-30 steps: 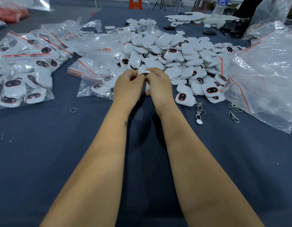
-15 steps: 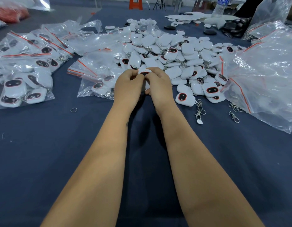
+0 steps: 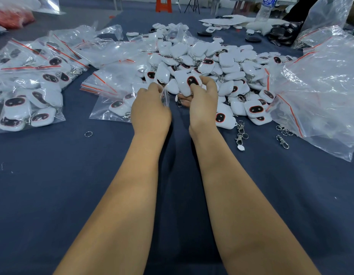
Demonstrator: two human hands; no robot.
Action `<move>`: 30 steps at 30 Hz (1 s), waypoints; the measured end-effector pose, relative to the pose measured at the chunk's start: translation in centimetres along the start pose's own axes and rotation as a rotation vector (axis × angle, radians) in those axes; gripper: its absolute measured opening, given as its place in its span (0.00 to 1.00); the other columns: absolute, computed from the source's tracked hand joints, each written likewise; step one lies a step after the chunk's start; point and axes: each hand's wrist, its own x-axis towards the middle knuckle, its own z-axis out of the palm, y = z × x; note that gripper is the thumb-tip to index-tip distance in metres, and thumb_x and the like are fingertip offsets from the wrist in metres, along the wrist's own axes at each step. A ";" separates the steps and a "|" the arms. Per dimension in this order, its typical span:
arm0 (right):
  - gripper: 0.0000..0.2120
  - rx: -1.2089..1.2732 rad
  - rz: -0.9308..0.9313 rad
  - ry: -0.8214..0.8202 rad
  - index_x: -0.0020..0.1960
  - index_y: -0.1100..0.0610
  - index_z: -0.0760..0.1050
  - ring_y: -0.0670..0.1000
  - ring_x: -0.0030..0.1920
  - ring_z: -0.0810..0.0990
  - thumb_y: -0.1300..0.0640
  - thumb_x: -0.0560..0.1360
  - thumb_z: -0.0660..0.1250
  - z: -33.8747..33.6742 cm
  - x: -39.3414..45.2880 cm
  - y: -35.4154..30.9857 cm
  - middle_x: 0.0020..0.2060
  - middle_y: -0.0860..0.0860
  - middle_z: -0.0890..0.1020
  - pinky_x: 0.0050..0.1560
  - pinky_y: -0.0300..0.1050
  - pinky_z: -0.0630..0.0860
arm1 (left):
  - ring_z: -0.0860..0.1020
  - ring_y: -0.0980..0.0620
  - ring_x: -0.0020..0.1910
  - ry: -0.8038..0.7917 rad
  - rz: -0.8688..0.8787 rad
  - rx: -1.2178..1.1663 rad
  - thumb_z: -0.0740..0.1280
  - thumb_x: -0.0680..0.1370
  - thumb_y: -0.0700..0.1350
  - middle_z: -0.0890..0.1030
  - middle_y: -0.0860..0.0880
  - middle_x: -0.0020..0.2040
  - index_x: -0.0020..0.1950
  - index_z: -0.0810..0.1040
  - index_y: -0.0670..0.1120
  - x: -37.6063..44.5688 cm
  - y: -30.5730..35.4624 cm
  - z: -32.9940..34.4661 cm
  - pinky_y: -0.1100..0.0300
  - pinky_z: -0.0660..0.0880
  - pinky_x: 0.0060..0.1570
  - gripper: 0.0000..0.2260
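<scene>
Both sets of fingers are clamped on something. Those of the right hand [image 3: 203, 110] curl round a white fob [image 3: 190, 84], its dark red-rimmed oval facing up, held just above the near edge of the heap. Those of the left hand [image 3: 150, 112] pinch the top of a small clear bag [image 3: 165, 97], which hangs just beside the fob without clearly touching it. Behind the hands the heap of loose fobs [image 3: 221, 62] spreads over the dark blue desk [image 3: 53, 185]. A stack of flat red-striped bags [image 3: 112, 80] lies left of the heap, and filled bags [image 3: 29, 96] lie farther left. Metal clasps [image 3: 240, 133] and a lone split ring [image 3: 88, 133] rest on the cloth nearby. A big crumpled plastic sack [image 3: 320, 86] lies to the right.
</scene>
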 end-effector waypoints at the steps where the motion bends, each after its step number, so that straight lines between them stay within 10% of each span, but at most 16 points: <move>1: 0.07 -0.010 -0.023 -0.007 0.54 0.54 0.72 0.48 0.39 0.77 0.64 0.79 0.61 0.0 0.0 0.1 0.41 0.49 0.79 0.43 0.39 0.75 | 0.76 0.42 0.51 0.001 -0.017 -0.044 0.63 0.73 0.36 0.77 0.43 0.56 0.62 0.75 0.45 0.0 0.0 0.0 0.57 0.65 0.42 0.17; 15: 0.07 0.003 0.027 -0.190 0.54 0.58 0.67 0.52 0.44 0.80 0.65 0.80 0.63 0.6 -0.3 0.7 0.45 0.56 0.81 0.46 0.40 0.81 | 0.79 0.54 0.39 0.167 -0.285 -0.833 0.67 0.72 0.37 0.80 0.54 0.45 0.46 0.75 0.54 0.3 1.1 -1.2 0.58 0.77 0.39 0.12; 26: 0.10 -0.633 -0.247 -0.290 0.49 0.60 0.83 0.46 0.35 0.74 0.59 0.79 0.63 1.0 -0.7 1.8 0.32 0.49 0.80 0.40 0.45 0.73 | 0.77 0.57 0.41 0.194 -0.111 -0.768 0.67 0.72 0.35 0.80 0.56 0.44 0.45 0.76 0.55 -0.2 1.6 -1.2 0.64 0.77 0.44 0.13; 30: 0.09 -0.578 -0.140 -0.249 0.57 0.58 0.80 0.49 0.46 0.83 0.59 0.79 0.64 0.9 -0.7 1.9 0.46 0.50 0.85 0.53 0.49 0.80 | 0.77 0.60 0.40 0.194 -0.097 -0.738 0.67 0.72 0.36 0.80 0.58 0.43 0.46 0.76 0.54 -0.2 1.6 -1.1 0.66 0.76 0.44 0.12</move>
